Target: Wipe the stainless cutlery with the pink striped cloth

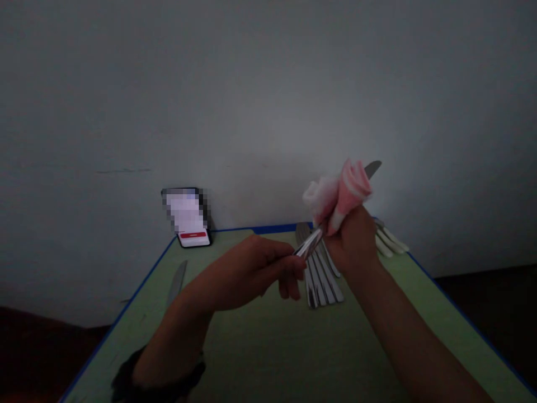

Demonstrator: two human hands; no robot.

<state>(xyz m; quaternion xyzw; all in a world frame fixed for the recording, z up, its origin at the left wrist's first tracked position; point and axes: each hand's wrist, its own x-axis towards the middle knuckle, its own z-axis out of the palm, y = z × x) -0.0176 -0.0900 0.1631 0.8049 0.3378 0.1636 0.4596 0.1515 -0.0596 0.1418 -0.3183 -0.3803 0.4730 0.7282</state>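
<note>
My left hand (251,271) pinches the handle end of a table knife (309,243) that slants up to the right. Its blade tip (372,168) pokes out above a pink and white cloth (339,196). My right hand (351,240) is closed round that cloth, which is wrapped about the knife's blade. Both hands hover above a green table (260,347) with a blue edge. Just beneath them lies a row of several knives (321,277) side by side.
A single knife (177,282) lies at the table's left side. A phone (188,217) with a lit screen leans against the white wall at the back left. More cutlery with pale handles (390,242) lies at the back right.
</note>
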